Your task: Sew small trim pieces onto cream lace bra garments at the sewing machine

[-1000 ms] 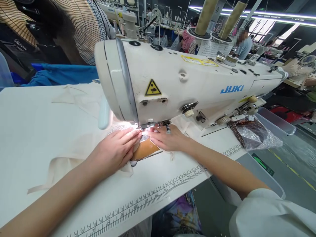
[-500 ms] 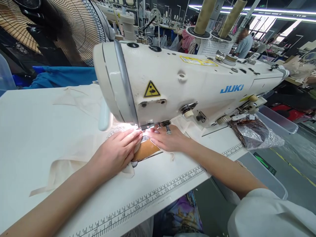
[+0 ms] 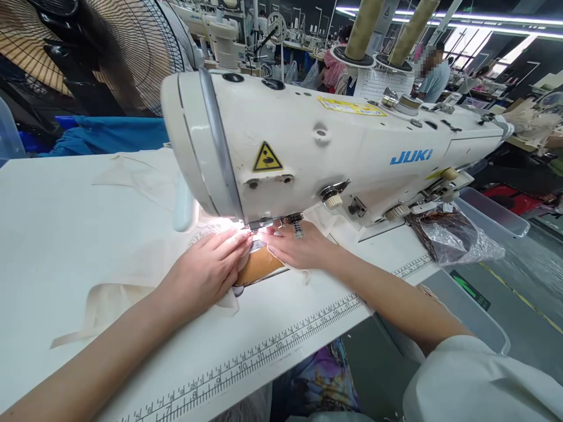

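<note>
Broadly, one white table [image 3: 57, 234] carries one sewing machine [image 3: 290, 135], with one fan [image 3: 136, 53] behind at the left and one plastic bag [image 3: 460, 237] near the right end. Pale cloth [image 3: 228, 303] lies beneath the machine, which partly blocks the view, and two thread cones [image 3: 365, 26] stand beyond. One left hand [image 3: 206, 269] and one right hand [image 3: 305, 245] press the cloth, fingers [image 3: 224, 246] narrowly spaced; I cannot tell whether they pinch it.

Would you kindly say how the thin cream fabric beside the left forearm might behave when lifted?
The thin cream fabric would probably flop, since it lies in loose folds. It seems light, looking thin. Its strip-like end may dangle, being narrow.
</note>
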Tool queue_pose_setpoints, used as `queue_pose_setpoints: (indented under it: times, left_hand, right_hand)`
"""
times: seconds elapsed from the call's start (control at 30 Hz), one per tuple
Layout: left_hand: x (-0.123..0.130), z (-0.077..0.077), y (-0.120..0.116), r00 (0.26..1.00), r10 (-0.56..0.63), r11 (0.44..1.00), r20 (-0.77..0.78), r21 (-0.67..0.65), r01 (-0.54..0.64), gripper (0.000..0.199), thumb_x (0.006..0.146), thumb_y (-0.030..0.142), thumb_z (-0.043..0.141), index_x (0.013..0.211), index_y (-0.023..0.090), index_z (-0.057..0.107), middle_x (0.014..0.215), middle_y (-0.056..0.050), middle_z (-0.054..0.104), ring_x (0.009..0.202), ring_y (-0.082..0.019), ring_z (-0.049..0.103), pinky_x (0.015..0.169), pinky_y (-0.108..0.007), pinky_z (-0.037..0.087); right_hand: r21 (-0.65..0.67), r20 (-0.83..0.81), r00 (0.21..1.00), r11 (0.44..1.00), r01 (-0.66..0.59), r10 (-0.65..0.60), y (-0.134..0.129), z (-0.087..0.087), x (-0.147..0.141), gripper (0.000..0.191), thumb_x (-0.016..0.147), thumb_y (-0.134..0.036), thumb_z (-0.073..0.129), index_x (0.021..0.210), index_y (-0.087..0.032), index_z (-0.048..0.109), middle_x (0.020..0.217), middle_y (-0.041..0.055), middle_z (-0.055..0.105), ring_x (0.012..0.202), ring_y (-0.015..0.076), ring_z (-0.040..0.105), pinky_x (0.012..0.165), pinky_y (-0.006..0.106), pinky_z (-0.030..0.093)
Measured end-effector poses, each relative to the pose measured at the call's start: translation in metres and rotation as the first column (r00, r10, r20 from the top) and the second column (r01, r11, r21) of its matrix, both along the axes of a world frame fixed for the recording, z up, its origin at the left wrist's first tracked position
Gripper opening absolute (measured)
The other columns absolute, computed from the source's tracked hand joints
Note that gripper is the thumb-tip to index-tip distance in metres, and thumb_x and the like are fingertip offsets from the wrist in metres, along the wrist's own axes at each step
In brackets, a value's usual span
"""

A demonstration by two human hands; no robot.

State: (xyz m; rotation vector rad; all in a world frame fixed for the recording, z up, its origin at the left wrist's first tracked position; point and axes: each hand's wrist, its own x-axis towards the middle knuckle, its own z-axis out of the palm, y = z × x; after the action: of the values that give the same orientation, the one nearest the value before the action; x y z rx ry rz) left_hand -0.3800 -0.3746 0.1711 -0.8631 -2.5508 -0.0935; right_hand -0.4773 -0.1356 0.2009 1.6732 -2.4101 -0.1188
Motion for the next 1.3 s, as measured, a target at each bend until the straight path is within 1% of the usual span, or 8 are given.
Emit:
queue_pose_setpoints:
  times: [0.2,0.37,0.5,0.7,0.9,1.03,1.13,1.3]
  left_hand:
    - [-0.001,0.000,0.000,1.000,-0.002,0.999,0.002,-0.039,0.003,0.041,0.102,0.019,0.037,0.137,0.010,0.055,0.136,-0.014,0.063,0.127,-0.032,0.055,0.099,-0.048,0.051]
    - [-0.001,0.000,0.001,1.000,-0.011,0.999,-0.012,-0.037,0.011,0.042,0.101,0.018,0.037,0.137,0.010,0.056,0.135,-0.015,0.063,0.127,-0.032,0.055,0.099,-0.047,0.050]
    - [-0.001,0.002,0.003,0.999,-0.019,0.999,-0.047,-0.029,0.018,0.044,0.098,0.015,0.038,0.137,0.007,0.056,0.138,-0.016,0.062,0.126,-0.032,0.056,0.098,-0.046,0.051]
    - [-0.001,0.004,0.002,0.999,-0.024,0.999,-0.045,-0.029,0.023,0.043,0.097,0.014,0.038,0.134,0.011,0.060,0.133,-0.015,0.065,0.121,-0.031,0.059,0.096,-0.045,0.052]
    - [-0.001,0.001,0.002,0.999,-0.012,1.000,-0.040,0.003,0.012,0.044,0.097,0.014,0.039,0.137,0.012,0.057,0.134,-0.013,0.065,0.123,-0.031,0.058,0.097,-0.047,0.051]
    - [-0.001,0.002,0.002,0.998,-0.007,1.000,-0.057,-0.018,0.006,0.042,0.098,0.014,0.038,0.136,0.010,0.057,0.134,-0.013,0.065,0.122,-0.031,0.059,0.093,-0.046,0.052]
    - [-0.001,0.003,0.002,0.998,-0.006,0.999,-0.062,-0.041,0.004,0.042,0.099,0.015,0.037,0.136,0.012,0.057,0.134,-0.013,0.066,0.121,-0.031,0.059,0.093,-0.047,0.053]
    - [0.000,0.002,0.001,1.000,0.002,1.000,-0.027,0.004,-0.002,0.044,0.098,0.017,0.040,0.140,0.016,0.055,0.135,-0.011,0.066,0.123,-0.031,0.060,0.094,-0.047,0.053]
  right_hand:
    - [0.026,-0.016,1.000,1.000,0.008,-0.008,0.000,0.003,0.001,0.035,0.103,-0.019,0.024,0.113,-0.019,0.058,0.127,0.0092,0.063,0.098,0.0211,0.054,0.065,0.034,0.032]
    - [0.032,-0.001,1.000,0.999,0.007,-0.007,-0.001,0.003,0.000,0.034,0.103,-0.018,0.025,0.112,-0.018,0.058,0.125,0.0092,0.063,0.098,0.0208,0.054,0.064,0.034,0.030]
    - [0.047,0.017,1.000,0.999,0.013,-0.013,-0.001,0.007,0.001,0.034,0.103,-0.018,0.026,0.114,-0.019,0.058,0.123,0.0101,0.064,0.096,0.0205,0.055,0.062,0.034,0.029]
    - [0.029,0.016,1.000,0.999,0.023,-0.023,0.000,0.014,0.005,0.037,0.104,-0.021,0.026,0.120,-0.019,0.059,0.122,0.0099,0.066,0.092,0.0201,0.055,0.060,0.035,0.028]
    - [0.004,0.019,0.999,1.000,0.030,-0.030,-0.001,0.011,0.004,0.041,0.105,-0.020,0.023,0.122,-0.018,0.060,0.119,0.0107,0.069,0.095,0.0212,0.057,0.058,0.035,0.025]
    - [-0.024,0.042,0.998,0.999,0.043,-0.042,-0.002,0.008,0.003,0.042,0.106,-0.024,0.024,0.129,-0.018,0.058,0.119,0.0109,0.069,0.100,0.0222,0.058,0.060,0.035,0.029]
    - [-0.023,0.067,0.997,0.999,0.041,-0.039,-0.002,0.006,0.002,0.040,0.107,-0.024,0.024,0.128,-0.017,0.058,0.119,0.0117,0.069,0.104,0.0221,0.058,0.064,0.035,0.033]
    - [-0.027,0.095,0.994,0.998,0.061,-0.058,-0.002,0.003,0.000,0.038,0.107,-0.026,0.027,0.127,-0.019,0.058,0.119,0.0107,0.069,0.105,0.0220,0.057,0.066,0.034,0.034]
